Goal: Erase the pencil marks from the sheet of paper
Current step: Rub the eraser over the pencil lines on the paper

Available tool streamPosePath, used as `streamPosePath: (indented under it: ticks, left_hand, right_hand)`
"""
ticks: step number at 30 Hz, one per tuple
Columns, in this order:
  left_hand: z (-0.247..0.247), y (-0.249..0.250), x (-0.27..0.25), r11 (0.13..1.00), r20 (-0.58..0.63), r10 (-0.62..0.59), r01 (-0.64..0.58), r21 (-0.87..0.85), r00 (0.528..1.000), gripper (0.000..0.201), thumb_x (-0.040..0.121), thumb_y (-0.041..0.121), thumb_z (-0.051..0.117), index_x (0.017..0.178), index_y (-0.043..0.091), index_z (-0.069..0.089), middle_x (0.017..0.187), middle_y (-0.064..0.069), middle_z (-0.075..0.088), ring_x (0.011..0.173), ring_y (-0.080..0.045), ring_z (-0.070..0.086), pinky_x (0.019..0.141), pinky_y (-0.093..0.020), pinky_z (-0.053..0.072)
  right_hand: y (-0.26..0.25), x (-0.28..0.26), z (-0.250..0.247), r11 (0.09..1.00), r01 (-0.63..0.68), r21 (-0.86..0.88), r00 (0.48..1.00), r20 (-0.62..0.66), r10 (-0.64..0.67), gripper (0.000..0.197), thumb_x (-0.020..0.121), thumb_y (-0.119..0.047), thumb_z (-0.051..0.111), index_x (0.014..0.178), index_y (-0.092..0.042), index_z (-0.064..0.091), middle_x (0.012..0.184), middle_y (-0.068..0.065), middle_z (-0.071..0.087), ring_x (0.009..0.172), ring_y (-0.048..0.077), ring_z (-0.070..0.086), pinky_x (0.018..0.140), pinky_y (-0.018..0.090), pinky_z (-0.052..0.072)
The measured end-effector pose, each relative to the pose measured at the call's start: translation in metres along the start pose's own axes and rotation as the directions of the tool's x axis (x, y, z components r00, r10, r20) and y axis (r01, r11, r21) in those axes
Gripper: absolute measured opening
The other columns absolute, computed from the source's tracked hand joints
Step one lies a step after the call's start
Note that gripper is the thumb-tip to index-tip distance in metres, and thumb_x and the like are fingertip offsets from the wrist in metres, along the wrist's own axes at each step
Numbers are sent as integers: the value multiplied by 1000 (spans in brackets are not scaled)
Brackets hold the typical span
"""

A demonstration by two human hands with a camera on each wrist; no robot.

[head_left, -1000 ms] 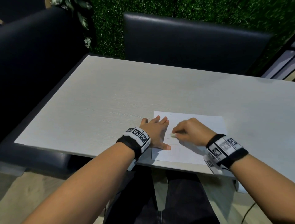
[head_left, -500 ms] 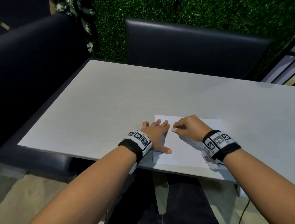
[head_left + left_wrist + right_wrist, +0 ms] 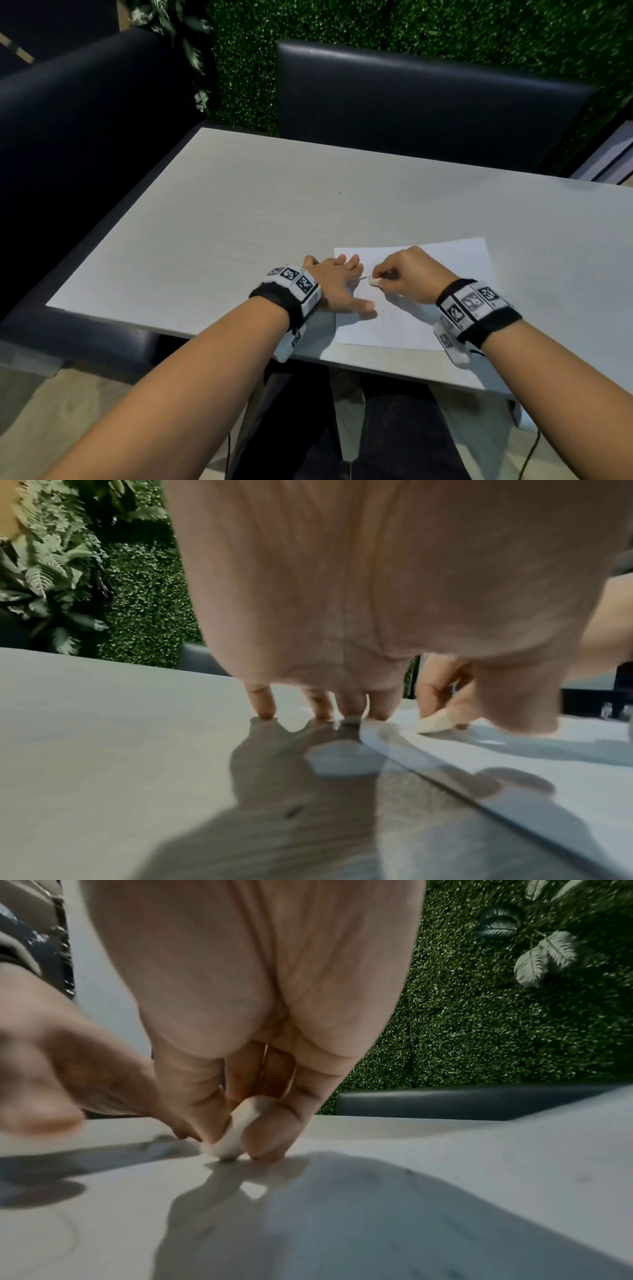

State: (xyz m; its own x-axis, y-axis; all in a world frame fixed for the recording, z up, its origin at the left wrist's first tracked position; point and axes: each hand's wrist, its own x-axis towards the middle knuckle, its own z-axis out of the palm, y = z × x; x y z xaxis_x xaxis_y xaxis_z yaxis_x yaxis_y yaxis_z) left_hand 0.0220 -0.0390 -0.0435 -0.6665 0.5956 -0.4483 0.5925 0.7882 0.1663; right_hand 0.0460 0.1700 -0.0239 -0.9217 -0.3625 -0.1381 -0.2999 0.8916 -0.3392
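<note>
The left hand (image 3: 334, 284) lay flat with straight fingers across the left edge of the sheet of paper (image 3: 442, 260), near the front of the worktop (image 3: 239, 219), probably to keep it from sliding. The right hand (image 3: 411, 277) pinched a small white eraser (image 3: 372, 281) and pressed it onto the sheet. The right wrist view showed thumb and fingertips (image 3: 263, 1139) clamping the eraser (image 3: 236, 1134) edge-down, while only the head view showed faint pencil marks (image 3: 387, 317).
</note>
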Motion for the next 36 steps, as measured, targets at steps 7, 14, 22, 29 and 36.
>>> streamPosePath:
  ticks: [7, 14, 22, 29, 36]
  left_hand:
    - [9, -7, 7, 995, -14, 15, -14, 95, 1000, 110, 85, 81, 52, 164, 27, -1, 173, 6, -8, 159, -18, -3, 117, -59, 20]
    - [-1, -11, -2, 992, 28, 26, -29, 125, 999, 117, 82, 82, 57, 164, 30, -7, 172, 9, -14, 159, -17, -5, 119, -60, 17]
    - [3, -13, 5, 992, 40, 21, -25, 123, 999, 122, 77, 85, 58, 164, 32, -8, 171, 11, -15, 158, -18, -9, 116, -61, 19]
    - [7, -12, 7, 993, 29, 5, -8, 114, 1000, 123, 77, 85, 58, 163, 30, -10, 171, 10, -15, 158, -19, -10, 115, -63, 19]
    - [7, -13, 7, 995, 19, 6, -8, 100, 1000, 123, 76, 86, 60, 163, 32, -9, 171, 11, -14, 158, -19, -8, 116, -62, 19]
  right_hand:
    - [-3, -18, 1, 997, 17, 71, 996, 86, -23, 15, 91, -39, 71, 94, -28, 81, 85, -9, 75, 82, 7, 65, 77, 24, 51]
    - [7, 2, 2, 1000, 9, 20, 999, -32, -8, 15, 94, -29, 68, 98, -22, 80, 85, -7, 73, 81, 12, 62, 75, 24, 45]
    - [0, -16, 9, 993, 105, 59, 994, 20, -107, 16, 92, -36, 68, 96, -25, 80, 86, -10, 73, 82, 9, 65, 79, 24, 50]
    - [-1, -28, 16, 993, 116, 36, 992, 49, -118, 14, 90, -29, 68, 98, -25, 79, 89, -12, 71, 80, 5, 62, 78, 24, 50]
    - [2, 3, 6, 997, 46, 61, 998, -46, -44, 16, 93, -34, 69, 98, -24, 80, 89, -10, 75, 85, 11, 65, 80, 24, 47]
